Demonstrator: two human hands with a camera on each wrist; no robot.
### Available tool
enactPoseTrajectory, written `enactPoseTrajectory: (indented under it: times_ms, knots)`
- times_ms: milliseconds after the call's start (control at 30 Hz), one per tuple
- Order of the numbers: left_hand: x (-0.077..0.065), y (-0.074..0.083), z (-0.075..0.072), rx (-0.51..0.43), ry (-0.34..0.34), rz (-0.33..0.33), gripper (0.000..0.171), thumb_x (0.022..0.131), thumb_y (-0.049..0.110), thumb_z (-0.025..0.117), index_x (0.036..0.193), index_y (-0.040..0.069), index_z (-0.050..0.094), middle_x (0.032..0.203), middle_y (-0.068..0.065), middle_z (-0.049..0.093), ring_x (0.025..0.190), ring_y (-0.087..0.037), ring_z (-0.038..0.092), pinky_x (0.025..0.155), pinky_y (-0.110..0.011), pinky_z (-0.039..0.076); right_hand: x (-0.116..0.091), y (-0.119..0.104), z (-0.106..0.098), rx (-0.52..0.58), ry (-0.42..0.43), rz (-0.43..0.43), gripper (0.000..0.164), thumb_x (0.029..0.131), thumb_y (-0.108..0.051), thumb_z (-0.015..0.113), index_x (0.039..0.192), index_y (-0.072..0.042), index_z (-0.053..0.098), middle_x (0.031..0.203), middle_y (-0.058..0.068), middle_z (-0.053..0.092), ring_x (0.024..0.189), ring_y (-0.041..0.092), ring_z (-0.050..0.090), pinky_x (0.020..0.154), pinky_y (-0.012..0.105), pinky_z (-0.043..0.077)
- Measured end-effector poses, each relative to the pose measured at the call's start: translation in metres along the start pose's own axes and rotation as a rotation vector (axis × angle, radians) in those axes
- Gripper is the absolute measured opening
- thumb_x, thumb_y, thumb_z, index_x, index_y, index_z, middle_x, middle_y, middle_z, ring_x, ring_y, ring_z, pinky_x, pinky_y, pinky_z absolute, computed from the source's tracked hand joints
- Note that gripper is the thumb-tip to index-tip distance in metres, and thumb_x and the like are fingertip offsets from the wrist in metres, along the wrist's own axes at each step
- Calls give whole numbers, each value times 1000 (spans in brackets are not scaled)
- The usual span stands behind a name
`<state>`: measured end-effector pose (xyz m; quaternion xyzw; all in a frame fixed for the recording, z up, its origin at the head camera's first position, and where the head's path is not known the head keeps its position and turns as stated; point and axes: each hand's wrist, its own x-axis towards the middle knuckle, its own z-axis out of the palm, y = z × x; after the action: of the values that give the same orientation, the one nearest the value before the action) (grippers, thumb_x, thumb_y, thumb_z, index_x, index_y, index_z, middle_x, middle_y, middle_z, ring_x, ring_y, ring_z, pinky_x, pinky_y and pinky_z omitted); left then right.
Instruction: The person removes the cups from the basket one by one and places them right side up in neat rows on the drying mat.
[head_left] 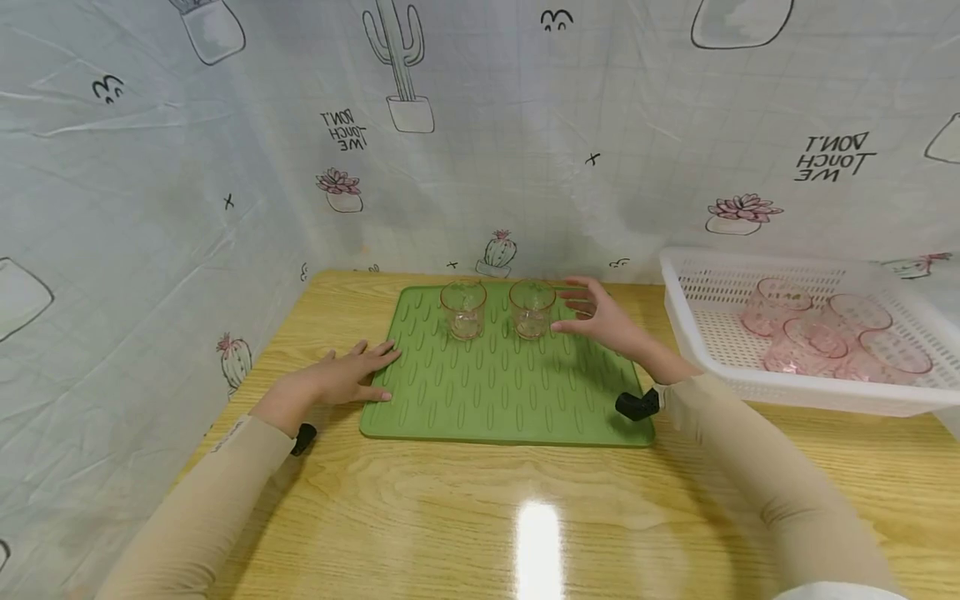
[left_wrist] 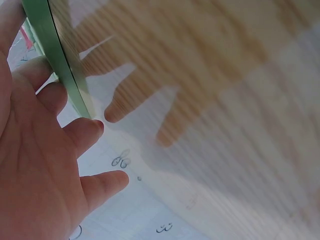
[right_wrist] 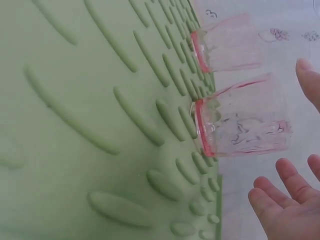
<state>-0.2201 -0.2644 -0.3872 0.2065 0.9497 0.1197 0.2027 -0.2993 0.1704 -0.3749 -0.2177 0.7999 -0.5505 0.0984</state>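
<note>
Two clear pink-tinted glasses stand side by side on the far part of a green ridged mat [head_left: 487,400]: the left glass [head_left: 463,312] and the right glass [head_left: 532,312]. Just to the right of the right glass is my right hand [head_left: 606,321], its fingers and thumb spread apart. The right wrist view shows a gap between that hand and the nearer glass [right_wrist: 245,122]. My left hand [head_left: 341,377] rests at the mat's left edge with fingers spread, the fingertips and thumb on the green border. In the left wrist view its fingers lie along the mat's side [left_wrist: 60,65].
A white perforated basket [head_left: 697,333] sits at the right, holding several pink glasses [head_left: 806,346]. Below the mat stretches the wooden tabletop [head_left: 420,508]. A printed curtain [head_left: 525,183] hangs behind and to the left of the table.
</note>
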Motion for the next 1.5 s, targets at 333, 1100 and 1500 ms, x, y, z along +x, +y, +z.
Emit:
enactPoseTrajectory:
  times_ms: [333,1100,1500]
  knots:
    - [0,0,6,-16,5,-5,87,101,51,60,165,10,20,171,-16,8,152,-50,0,110,-80,1,-27,-13,-10,-76,-21,-70,81,96,-6,74,159,-1,24,157,28,34,148,45,29,121,56,25]
    - [-2,1,9,-31,43,19,89,100,51,62,165,8,21,170,-18,6,151,-53,-2,108,-82,-2,-94,-40,-77,-250,121,-227,82,94,10,69,159,-3,21,146,15,42,141,44,36,112,17,34]
    - [-1,3,12,-27,43,26,86,101,48,62,165,7,20,170,-19,6,151,-54,-2,107,-83,-2,-119,-27,-118,-376,235,-110,85,97,-1,71,161,-2,15,152,30,35,143,51,31,111,11,30]
